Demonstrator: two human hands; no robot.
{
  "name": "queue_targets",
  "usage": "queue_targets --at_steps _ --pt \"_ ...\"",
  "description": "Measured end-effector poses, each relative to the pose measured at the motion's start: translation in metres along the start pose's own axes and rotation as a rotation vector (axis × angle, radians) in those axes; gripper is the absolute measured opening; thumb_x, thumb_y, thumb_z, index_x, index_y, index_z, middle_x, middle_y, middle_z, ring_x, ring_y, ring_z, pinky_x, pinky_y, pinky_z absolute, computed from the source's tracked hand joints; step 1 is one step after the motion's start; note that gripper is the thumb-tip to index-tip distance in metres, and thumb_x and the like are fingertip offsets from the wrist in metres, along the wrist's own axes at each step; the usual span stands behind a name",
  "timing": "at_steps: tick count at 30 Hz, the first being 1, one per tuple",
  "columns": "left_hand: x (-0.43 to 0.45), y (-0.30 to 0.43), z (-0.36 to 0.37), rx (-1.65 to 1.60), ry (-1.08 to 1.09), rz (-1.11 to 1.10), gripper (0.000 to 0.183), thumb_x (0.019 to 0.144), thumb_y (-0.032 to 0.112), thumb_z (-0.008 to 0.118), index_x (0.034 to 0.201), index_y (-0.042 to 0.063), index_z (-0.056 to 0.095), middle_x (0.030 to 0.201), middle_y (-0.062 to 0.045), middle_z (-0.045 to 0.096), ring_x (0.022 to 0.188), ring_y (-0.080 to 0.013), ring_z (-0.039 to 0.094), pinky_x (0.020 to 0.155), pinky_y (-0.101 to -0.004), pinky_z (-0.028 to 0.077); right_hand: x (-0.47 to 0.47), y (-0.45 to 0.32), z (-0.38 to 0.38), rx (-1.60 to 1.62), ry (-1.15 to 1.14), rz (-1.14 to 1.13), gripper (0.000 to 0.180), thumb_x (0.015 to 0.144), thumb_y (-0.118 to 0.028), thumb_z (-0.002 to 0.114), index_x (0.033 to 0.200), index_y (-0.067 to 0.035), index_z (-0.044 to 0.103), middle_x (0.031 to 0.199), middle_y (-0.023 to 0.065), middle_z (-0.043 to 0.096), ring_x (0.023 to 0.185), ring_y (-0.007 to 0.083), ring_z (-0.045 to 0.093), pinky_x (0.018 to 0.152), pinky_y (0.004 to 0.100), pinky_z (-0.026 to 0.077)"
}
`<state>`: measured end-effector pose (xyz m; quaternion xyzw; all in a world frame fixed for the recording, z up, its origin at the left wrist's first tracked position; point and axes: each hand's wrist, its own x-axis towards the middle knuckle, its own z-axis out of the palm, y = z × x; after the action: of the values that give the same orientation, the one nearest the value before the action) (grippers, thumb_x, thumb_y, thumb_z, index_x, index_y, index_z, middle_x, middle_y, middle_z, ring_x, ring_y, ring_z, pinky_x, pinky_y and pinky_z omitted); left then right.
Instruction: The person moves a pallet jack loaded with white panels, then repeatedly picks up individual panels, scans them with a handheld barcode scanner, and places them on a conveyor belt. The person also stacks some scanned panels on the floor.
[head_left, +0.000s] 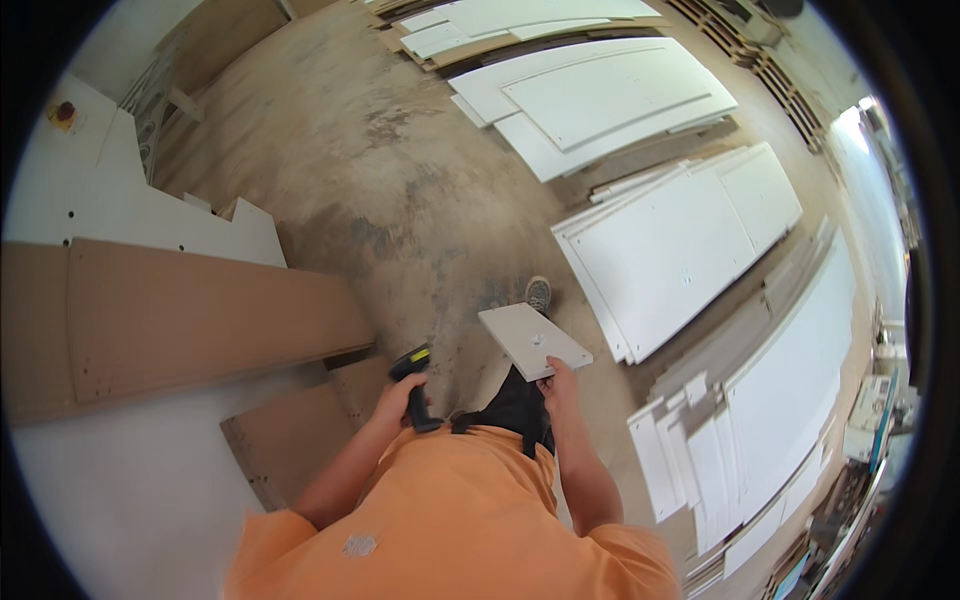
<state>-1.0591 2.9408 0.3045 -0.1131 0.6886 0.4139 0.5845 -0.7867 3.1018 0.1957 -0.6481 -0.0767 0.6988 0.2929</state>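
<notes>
My left hand (395, 403) is wrapped around the handle of a black handheld barcode scanner (410, 365) with a yellow patch on its head. The scanner is upright in front of my waist, its head pointing away from me. My right hand (559, 386) grips the near edge of a small white rectangular panel (529, 337), the thumb lying on top and the other fingers hidden beneath. Small holes show near the panel's corners, and a small label sits at its middle. One of my shoes (538, 291) is partly visible just beyond the panel.
On the right, stacks of white panels (682, 255) lie in rows along the concrete floor (330, 157). Brown boards (210, 322) and white panels (142, 187) stand on the left. Wooden pallets (787, 97) line the far right. A red knob (64, 112) is at the upper left.
</notes>
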Motion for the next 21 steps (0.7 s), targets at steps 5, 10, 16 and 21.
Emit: queue_targets --at_steps 5,10,16,21 --pt "0.046 0.057 0.054 -0.29 0.315 0.007 0.034 0.083 0.033 0.072 0.101 0.007 0.061 0.079 -0.006 0.061 0.072 -0.0245 0.068 0.062 -0.0392 0.059 0.17 -0.122 0.109 0.004 -0.17 0.025 0.022 0.09 -0.019 0.065 0.108 -0.008 0.06 0.093 0.0049 0.065 0.077 0.0164 0.062 0.064 0.0311 0.05" --pt "0.026 0.085 0.136 -0.148 0.413 -0.014 0.026 0.082 0.024 0.072 0.092 0.002 0.062 0.073 -0.008 0.062 0.06 -0.0225 0.065 0.054 -0.0361 0.054 0.326 -0.212 0.228 0.002 -0.337 0.059 0.02 0.09 -0.014 0.066 0.107 -0.004 0.06 0.086 0.0073 0.066 0.064 0.0183 0.063 0.052 0.0313 0.052" --pt "0.043 0.125 0.201 0.034 0.45 -0.171 0.026 0.08 0.007 0.072 0.102 -0.005 0.066 0.081 -0.009 0.069 0.073 -0.0178 0.067 0.068 -0.0298 0.052 0.524 -0.262 0.323 0.066 -0.283 0.005 0.027 0.093 -0.015 0.065 0.115 -0.003 0.057 0.098 0.0119 0.066 0.078 0.0225 0.067 0.058 0.0327 0.058" --pt "0.071 0.143 0.231 0.048 0.557 -0.293 0.021 0.082 0.008 0.07 0.1 -0.001 0.065 0.076 -0.007 0.065 0.067 -0.017 0.063 0.062 -0.0301 0.051 0.621 -0.244 0.338 0.109 0.097 -0.057 0.035 0.096 -0.017 0.058 0.126 -0.002 0.05 0.119 0.0122 0.059 0.099 0.027 0.063 0.068 0.0401 0.059"
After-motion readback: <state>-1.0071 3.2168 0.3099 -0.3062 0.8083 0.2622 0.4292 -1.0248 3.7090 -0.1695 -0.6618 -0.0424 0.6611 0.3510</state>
